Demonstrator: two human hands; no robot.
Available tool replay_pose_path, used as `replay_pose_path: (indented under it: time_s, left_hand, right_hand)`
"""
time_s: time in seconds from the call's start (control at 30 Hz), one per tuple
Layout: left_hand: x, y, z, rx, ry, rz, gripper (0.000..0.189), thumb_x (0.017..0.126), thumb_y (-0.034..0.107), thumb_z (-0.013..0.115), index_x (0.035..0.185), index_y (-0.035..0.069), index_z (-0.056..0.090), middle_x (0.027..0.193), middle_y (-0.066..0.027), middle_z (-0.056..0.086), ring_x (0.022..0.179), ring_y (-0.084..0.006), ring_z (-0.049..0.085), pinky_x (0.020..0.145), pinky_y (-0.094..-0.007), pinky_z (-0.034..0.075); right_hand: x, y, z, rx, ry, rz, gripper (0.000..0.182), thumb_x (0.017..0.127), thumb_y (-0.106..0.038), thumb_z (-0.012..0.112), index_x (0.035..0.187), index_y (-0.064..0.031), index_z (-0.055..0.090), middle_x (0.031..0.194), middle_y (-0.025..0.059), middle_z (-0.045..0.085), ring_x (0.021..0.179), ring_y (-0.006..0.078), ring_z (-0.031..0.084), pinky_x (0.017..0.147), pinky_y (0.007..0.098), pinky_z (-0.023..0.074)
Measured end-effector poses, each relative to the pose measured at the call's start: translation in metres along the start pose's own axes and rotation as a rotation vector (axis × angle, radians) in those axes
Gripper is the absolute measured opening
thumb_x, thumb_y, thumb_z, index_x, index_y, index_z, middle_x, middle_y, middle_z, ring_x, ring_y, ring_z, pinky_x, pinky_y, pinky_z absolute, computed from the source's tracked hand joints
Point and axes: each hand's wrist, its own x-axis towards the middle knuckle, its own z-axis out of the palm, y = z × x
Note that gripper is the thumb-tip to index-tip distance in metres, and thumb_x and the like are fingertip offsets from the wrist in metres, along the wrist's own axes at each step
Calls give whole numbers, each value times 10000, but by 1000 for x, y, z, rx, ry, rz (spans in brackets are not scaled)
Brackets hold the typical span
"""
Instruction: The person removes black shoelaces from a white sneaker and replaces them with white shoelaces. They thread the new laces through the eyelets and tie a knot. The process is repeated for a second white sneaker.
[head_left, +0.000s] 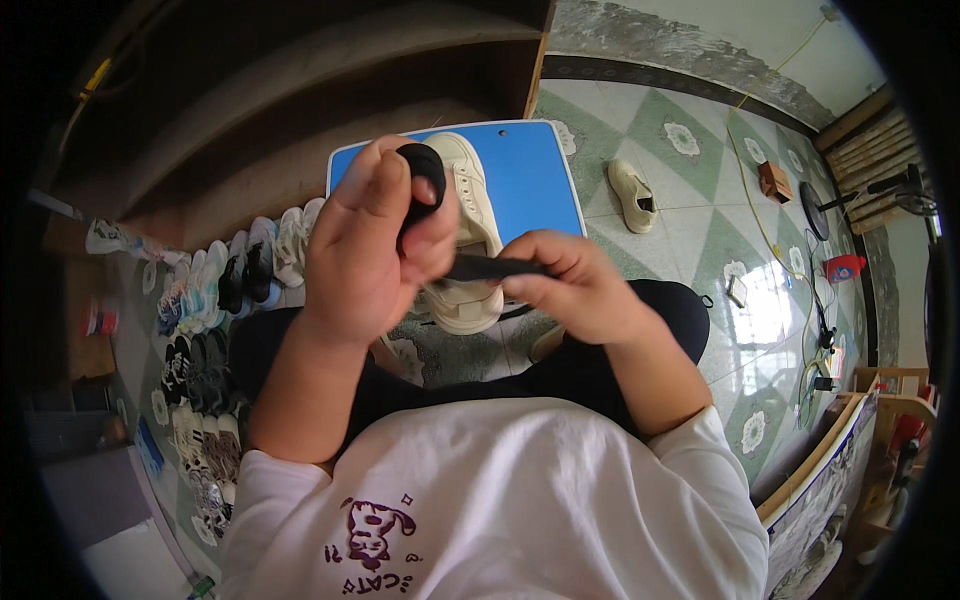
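My left hand (352, 247) is raised and closed around a black strip of cloth-like material (495, 268), part of which loops round its fingers. The strip runs across to my right hand (577, 281), which pinches its other end between thumb and fingers. Motion blur hides whether it is a shoelace or a band. Below and behind the hands, a cream sneaker (469, 187) rests on a small blue-topped table (529, 187), toe pointing away from me. Its eyelets show no lace, and my hands cover part of its middle. The heel reaches past the table's near edge.
A matching cream shoe (631, 195) lies on the tiled floor (675, 247) to the right. Rows of paired shoes (247, 259) stand on the left. Further right are a cardboard box (775, 182), a red bottle (845, 268) and a yellow cable (757, 206). A wooden shelf unit (465, 75) rises ahead.
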Motion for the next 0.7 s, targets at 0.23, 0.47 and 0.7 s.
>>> replay_pose_path:
  time_s: [0.23,0.47,0.7]
  left_hand:
    - [-14,-15,-13,1639,-110,-69,347,787,176,685,1080,77,529,886,-71,566,779,-184,581,630,-343,463]
    - [4,-5,-5,-119,511,320,264,962,318,402,865,86,484,802,8,493,654,-120,467,624,-296,475]
    - [-25,-12,-40,1310,305,63,258,806,111,642,1029,55,526,718,-6,469,611,-108,448,577,-216,390]
  right_hand:
    - [7,-8,-17,-84,32,-24,162,912,-137,542,960,8,597,817,-7,591,735,39,492,635,185,409]
    - [17,3,-38,-99,39,66,190,915,-176,538,926,1,607,804,-20,581,745,43,482,659,192,399]
    - [18,-1,-42,108,15,99,174,905,-183,556,884,-18,608,762,-27,553,670,37,437,611,177,363]
